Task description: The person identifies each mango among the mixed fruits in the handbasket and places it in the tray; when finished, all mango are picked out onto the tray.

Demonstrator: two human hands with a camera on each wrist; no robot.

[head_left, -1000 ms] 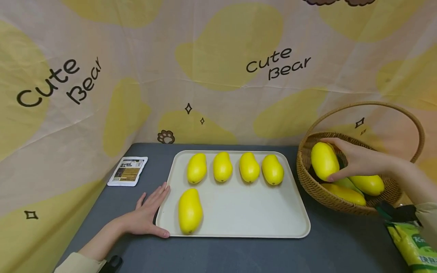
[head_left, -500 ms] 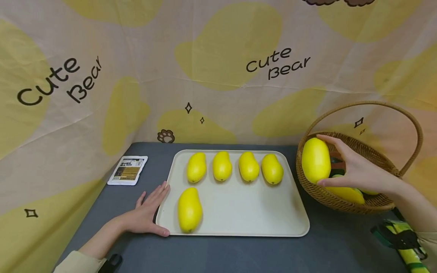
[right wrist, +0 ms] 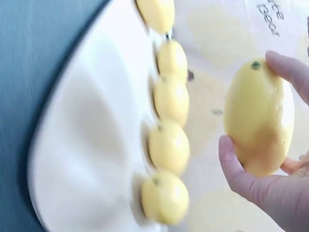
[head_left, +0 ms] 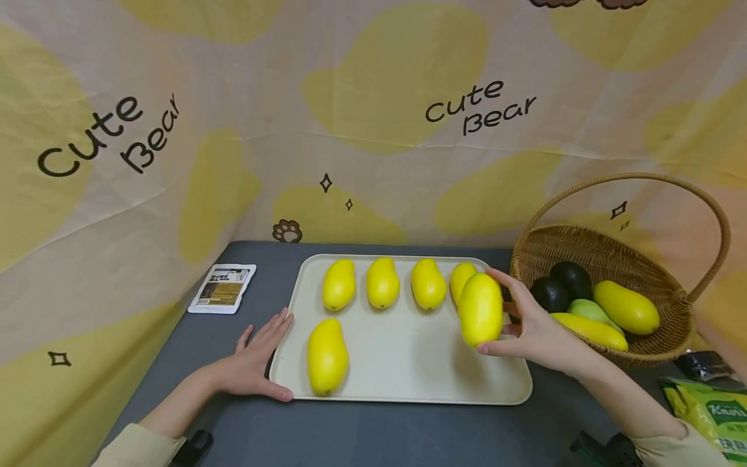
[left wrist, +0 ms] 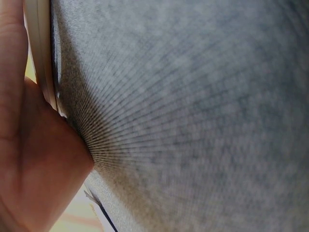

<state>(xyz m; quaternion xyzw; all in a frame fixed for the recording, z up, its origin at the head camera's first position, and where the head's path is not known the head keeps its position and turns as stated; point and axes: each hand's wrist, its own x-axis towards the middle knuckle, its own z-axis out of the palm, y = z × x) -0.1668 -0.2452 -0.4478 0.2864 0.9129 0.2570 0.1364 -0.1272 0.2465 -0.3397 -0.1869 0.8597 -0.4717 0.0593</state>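
Note:
My right hand (head_left: 539,334) pinches a yellow mango (head_left: 481,311) over the right part of a cream tray (head_left: 403,386); the mango's shadow falls on the tray below. In the right wrist view, the thumb and fingers grip that mango (right wrist: 258,116) at its two ends. Along the tray's back edge lie several mangoes (head_left: 382,283) in a row, the rightmost partly hidden behind the held one. One more mango (head_left: 327,357) lies at the front left. My left hand (head_left: 253,363) rests with extended fingers against the tray's left edge, palm close to the rim (left wrist: 41,53).
A wicker basket (head_left: 671,344) with a tall handle stands right of the tray, holding dark avocados (head_left: 570,280), a green fruit (head_left: 589,310) and yellow mangoes (head_left: 627,307). A white packet (head_left: 222,289) lies at the back left. A green Knorr bag (head_left: 709,412) lies at the right.
My right hand has lifted the mango out of the basket and carried it left over the tray, uncovering the basket's other fruit. The left hand stays at the tray's edge.

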